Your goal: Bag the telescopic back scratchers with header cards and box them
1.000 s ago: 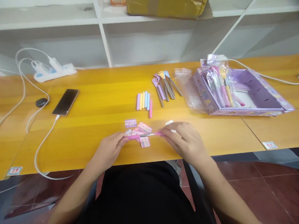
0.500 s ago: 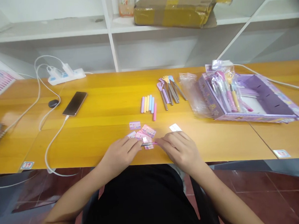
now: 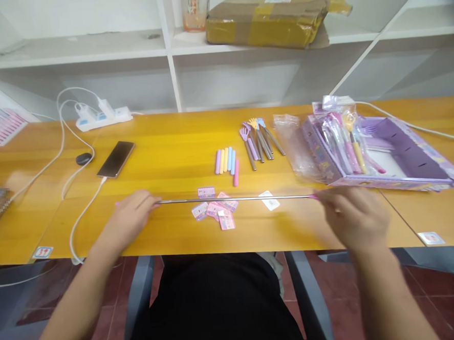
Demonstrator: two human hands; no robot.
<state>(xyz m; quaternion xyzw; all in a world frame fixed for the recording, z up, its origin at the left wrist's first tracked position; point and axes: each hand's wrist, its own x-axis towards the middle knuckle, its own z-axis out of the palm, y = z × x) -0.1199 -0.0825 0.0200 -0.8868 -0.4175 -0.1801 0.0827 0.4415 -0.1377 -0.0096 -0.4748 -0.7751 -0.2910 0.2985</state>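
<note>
A telescopic back scratcher with a thin metal rod is drawn out long, level across my front. Its left end is in my left hand, fingers closed, a bit of pink showing on either side. My right hand, blurred by motion, is closed around the other pink end; the head is hidden in the fingers. Beneath the rod lie several small printed pink and purple cards and a white card. Beyond them are a row of pastel handle sleeves, a pink sleeve and several hand-headed back scratchers.
At right, a purple open box holds bagged back scratchers, with clear plastic bags beside it. A phone on a white cable and a power strip are at left. A taped carton sits on the shelf.
My hands have moved far apart, left hand leftward and right hand rightward. The back scratcher's rod, short between them before, is now stretched long.
</note>
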